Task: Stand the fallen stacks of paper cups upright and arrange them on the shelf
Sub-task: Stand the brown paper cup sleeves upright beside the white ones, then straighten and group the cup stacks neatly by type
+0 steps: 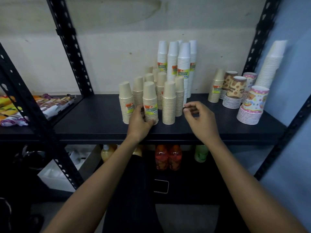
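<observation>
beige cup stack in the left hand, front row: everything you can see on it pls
The beige cup stack is a nested column of upside-down, paper-looking cups, ribbed with rims below one smooth top cup. A green, yellow and orange label faces front. It stands upright near the front of the black shelf, in the front row of similar stacks. The left hand grips its lower part, thumb across the base.

left hand (138, 121): bare | right hand (200, 118): bare | left forearm (94, 182), right forearm (244, 182): bare down to frame edge | dark fabric garment (131, 190) low centre, detail unclear
</observation>
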